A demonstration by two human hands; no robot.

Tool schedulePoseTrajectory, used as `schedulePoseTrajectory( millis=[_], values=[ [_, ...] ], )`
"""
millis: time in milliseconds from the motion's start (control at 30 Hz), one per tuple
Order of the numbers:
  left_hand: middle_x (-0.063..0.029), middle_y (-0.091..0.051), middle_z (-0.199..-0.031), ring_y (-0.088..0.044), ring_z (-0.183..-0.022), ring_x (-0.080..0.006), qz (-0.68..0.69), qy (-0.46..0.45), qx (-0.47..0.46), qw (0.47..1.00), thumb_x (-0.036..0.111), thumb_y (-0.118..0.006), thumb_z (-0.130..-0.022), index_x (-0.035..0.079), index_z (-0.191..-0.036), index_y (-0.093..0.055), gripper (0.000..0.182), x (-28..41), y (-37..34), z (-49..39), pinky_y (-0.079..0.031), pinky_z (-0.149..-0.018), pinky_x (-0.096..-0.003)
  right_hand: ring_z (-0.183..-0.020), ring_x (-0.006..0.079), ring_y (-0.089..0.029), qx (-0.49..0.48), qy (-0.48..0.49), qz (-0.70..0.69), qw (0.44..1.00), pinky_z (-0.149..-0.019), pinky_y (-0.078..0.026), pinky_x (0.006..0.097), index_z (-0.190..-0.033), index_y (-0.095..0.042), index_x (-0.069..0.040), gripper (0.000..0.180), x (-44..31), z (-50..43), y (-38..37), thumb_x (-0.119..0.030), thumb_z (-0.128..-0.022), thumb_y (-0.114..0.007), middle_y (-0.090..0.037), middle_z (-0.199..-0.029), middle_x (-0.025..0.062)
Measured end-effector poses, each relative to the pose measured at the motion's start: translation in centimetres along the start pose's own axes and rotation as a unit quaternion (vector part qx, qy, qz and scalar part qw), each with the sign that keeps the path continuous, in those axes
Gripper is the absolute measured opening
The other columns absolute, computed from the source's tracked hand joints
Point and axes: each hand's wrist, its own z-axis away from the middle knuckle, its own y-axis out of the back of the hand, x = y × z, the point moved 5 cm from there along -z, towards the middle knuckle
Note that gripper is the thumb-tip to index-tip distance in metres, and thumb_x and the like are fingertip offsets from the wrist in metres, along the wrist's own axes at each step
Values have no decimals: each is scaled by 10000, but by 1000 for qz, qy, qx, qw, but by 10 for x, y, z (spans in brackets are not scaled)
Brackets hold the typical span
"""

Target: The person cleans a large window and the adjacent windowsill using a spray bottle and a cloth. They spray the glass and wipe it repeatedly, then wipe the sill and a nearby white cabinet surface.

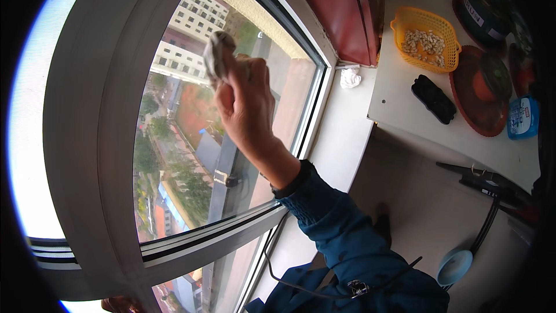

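Observation:
My right hand (248,100) is raised in front of a window pane (191,108), its fingers closed around a crumpled grey cloth (218,56). The cloth is blurred and appears to be at the glass, though contact is hard to judge. Only a small dark part of my left hand (120,304) shows at the bottom left, beside the window frame (126,117); its fingers are mostly cut off by the picture's edge.
A white sill (334,139) bears crumpled white tissue (350,77). On a white cabinet top (395,91) sit a yellow plastic basket (425,63) of seeds, a black case (433,99), potted plants and a blue bottle (522,117). A dark cable (278,280) crosses my sleeve. Below is a light-blue dipper (455,267).

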Motion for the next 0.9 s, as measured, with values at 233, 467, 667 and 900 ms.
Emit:
schedulePoseTrajectory(
  millis=[233, 467, 667, 900],
  values=[
    [-52, -590, -895, -506, -893, -307, -46, -29, 7, 999, 226, -677, -925, 123, -914, -560, 156, 7, 4, -8, -358, -795, -504, -1005, 396, -602, 14, -406, 254, 878, -849, -523, 491, -1297, -590, -67, 385, 247, 85, 51, -190, -952, -473, -596, -1107, 231],
    [-88, -585, -943, -520, -931, -326, -46, -53, 8, 998, 219, -661, -939, 81, -986, -575, 169, -3, 0, 1, -373, -841, -518, -1056, 365, -541, 6, -301, 211, 930, -863, -503, 483, -1347, -543, -76, 390, 178, 90, 36, -116, -964, -482, -560, -1165, 202],
    [-125, -576, -1028, -501, -1003, -358, -52, -48, -2, 997, 207, -614, -971, 57, -1069, -556, 188, -15, 1, 10, -372, -903, -538, -874, 278, -552, -40, -50, -92, 994, -654, -543, 384, -1405, -535, -127, 669, -97, 39, -6, -6, -774, -720, -474, -997, 130],
    [-169, -566, -1127, -478, -1087, -395, -58, -29, -9, 998, 192, -559, -1008, 30, -1167, -534, 228, -26, -6, 27, -371, -977, -560, -841, 354, -589, 10, -150, 56, 987, -705, -538, 452, -1373, -532, -86, 528, 62, 85, 21, -8, -852, -571, -527, -971, 172]
  ],
)
